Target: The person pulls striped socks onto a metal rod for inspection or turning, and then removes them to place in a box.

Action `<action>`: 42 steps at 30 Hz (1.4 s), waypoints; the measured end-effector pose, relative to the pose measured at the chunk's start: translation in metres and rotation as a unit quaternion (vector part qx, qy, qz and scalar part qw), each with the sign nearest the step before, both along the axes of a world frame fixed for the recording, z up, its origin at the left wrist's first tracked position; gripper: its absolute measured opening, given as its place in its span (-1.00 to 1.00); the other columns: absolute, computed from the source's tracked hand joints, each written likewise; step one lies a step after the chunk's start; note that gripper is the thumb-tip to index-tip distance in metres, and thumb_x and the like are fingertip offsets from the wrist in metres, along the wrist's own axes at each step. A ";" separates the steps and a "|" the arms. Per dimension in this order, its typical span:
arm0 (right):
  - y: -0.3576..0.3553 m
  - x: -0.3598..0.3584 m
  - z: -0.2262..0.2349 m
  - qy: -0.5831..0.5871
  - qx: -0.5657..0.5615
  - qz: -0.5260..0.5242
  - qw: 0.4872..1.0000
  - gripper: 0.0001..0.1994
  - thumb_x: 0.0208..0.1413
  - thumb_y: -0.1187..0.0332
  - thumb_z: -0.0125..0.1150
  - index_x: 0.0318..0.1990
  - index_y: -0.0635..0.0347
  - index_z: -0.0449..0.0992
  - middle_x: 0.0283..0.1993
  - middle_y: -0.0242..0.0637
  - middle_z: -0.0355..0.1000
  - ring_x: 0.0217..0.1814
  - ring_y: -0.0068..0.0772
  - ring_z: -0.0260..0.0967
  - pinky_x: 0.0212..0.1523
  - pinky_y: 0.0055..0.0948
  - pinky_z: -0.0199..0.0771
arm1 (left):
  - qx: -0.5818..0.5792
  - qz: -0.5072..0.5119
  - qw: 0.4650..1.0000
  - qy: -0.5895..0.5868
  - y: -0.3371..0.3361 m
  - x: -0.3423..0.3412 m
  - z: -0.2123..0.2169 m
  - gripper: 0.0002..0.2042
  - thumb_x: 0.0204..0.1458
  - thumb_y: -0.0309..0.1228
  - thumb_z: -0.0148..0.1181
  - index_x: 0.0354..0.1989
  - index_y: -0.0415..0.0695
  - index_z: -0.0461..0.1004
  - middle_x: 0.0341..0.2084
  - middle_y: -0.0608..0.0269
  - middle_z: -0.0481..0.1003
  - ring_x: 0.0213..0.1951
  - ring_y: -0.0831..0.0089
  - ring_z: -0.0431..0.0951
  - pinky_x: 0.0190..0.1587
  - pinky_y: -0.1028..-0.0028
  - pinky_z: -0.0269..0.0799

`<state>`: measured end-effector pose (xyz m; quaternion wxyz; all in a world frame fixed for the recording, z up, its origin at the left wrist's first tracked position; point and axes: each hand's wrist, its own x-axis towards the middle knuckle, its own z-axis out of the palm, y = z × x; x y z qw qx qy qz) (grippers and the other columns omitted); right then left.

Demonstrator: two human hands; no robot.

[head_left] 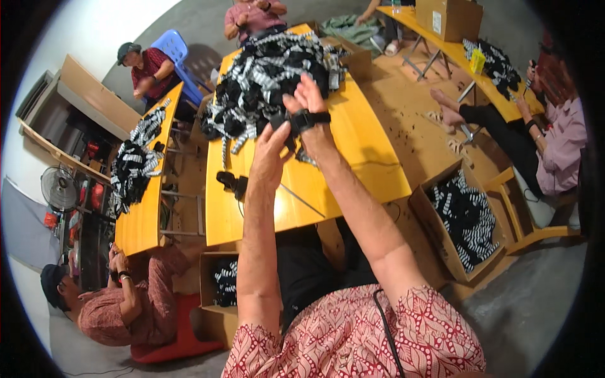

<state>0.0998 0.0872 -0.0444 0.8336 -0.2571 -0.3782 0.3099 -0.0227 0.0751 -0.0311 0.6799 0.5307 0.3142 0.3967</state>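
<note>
A heap of socks [274, 69] lies on the table [365, 157], a box [441, 233] to its right.

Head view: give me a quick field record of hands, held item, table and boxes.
left hand: raised over the yellow table, fingers on a black item
right hand: raised, black strap at the wrist, reaching toward the pile
held item: small, black, between both hands
pile: black and white-striped pieces, far end of the table
cardboard box: right of the table, holds similar pieces

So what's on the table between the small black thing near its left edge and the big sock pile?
In the head view, only bare yellow table lies between the black thing and the pile; one striped strip dangles there.
</note>
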 end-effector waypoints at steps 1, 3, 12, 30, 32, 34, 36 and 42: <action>-0.001 0.000 0.008 -0.015 0.002 -0.010 1.000 -0.18 0.07 0.20 0.34 0.38 0.18 -0.05 0.39 0.20 -0.08 0.49 0.06 -0.19 0.40 -0.16 -0.11 | 0.030 0.030 0.999 0.029 0.001 0.003 0.002 -0.78 0.11 -0.16 0.20 -0.12 0.10 0.47 -0.24 0.51 0.47 -0.18 0.60 0.38 -0.09 0.32 0.26; -0.004 0.000 0.009 -0.052 0.021 -0.018 0.998 -0.07 0.06 -0.02 0.30 0.40 0.21 -0.13 0.41 0.23 -0.13 0.49 0.03 -0.21 0.40 -0.20 -0.13 | 0.062 0.023 0.997 0.037 0.005 -0.001 0.005 -0.74 0.07 -0.15 0.25 -0.13 0.03 0.50 -0.24 0.51 0.49 -0.17 0.62 0.38 -0.06 0.34 0.20; -0.011 0.012 0.011 -0.108 -0.123 -0.006 0.987 0.07 -0.01 -0.43 0.02 0.44 0.15 -0.21 0.44 0.06 -0.08 0.46 -0.19 -0.08 0.33 -0.33 0.03 | 0.118 0.042 0.991 0.048 -0.010 0.005 0.013 -0.69 -0.01 -0.25 0.35 -0.16 -0.20 0.57 -0.27 0.35 0.57 -0.17 0.58 0.46 0.01 0.49 0.24; 0.018 0.011 0.021 -0.287 -0.178 -0.217 0.916 0.08 -0.12 -0.15 0.34 0.38 0.34 -0.13 0.24 0.28 0.06 0.31 0.18 0.04 0.30 -0.10 0.08 | -0.060 -0.009 0.993 -0.097 0.020 0.004 -0.024 -0.82 0.01 -0.23 0.26 -0.25 0.04 0.49 -0.24 0.45 0.50 -0.12 0.53 0.40 0.04 0.22 0.11; 0.026 0.014 0.013 -0.334 -0.107 -0.286 0.892 -0.02 -0.15 0.14 0.39 0.36 0.35 -0.09 0.18 0.21 0.13 0.24 0.19 0.11 0.26 -0.10 0.15 | -0.073 -0.018 0.989 -0.125 0.018 0.006 -0.030 -0.82 0.01 -0.23 0.26 -0.24 0.04 0.49 -0.23 0.45 0.50 -0.12 0.52 0.40 0.04 0.22 0.11; 0.026 0.008 0.014 -0.328 -0.093 -0.266 0.902 -0.05 -0.16 0.22 0.42 0.37 0.24 -0.04 0.22 0.18 0.14 0.25 0.10 0.16 0.18 -0.15 0.29 | -0.087 -0.012 0.984 -0.154 0.012 0.003 -0.029 -0.81 0.00 -0.22 0.28 -0.25 0.05 0.50 -0.26 0.45 0.51 -0.13 0.52 0.41 0.04 0.23 0.12; 0.044 0.023 0.005 -0.304 -0.147 -0.226 0.914 -0.07 -0.15 0.29 0.43 0.39 0.12 -0.01 0.25 0.18 0.14 0.20 -0.01 0.25 0.03 -0.18 0.45 | -0.072 -0.013 0.989 -0.131 0.011 0.009 -0.026 -0.82 0.00 -0.22 0.28 -0.26 0.05 0.50 -0.28 0.46 0.51 -0.14 0.53 0.41 0.02 0.24 0.13; 0.043 0.009 0.007 -0.341 -0.125 -0.267 0.893 -0.15 -0.16 0.40 0.36 0.34 0.27 0.05 0.27 0.15 0.15 0.31 0.12 0.11 0.31 -0.13 0.13 | -0.059 0.032 0.995 -0.072 0.011 0.000 -0.032 -0.81 0.00 -0.20 0.27 -0.26 0.06 0.48 -0.32 0.48 0.48 -0.21 0.56 0.39 -0.07 0.32 0.12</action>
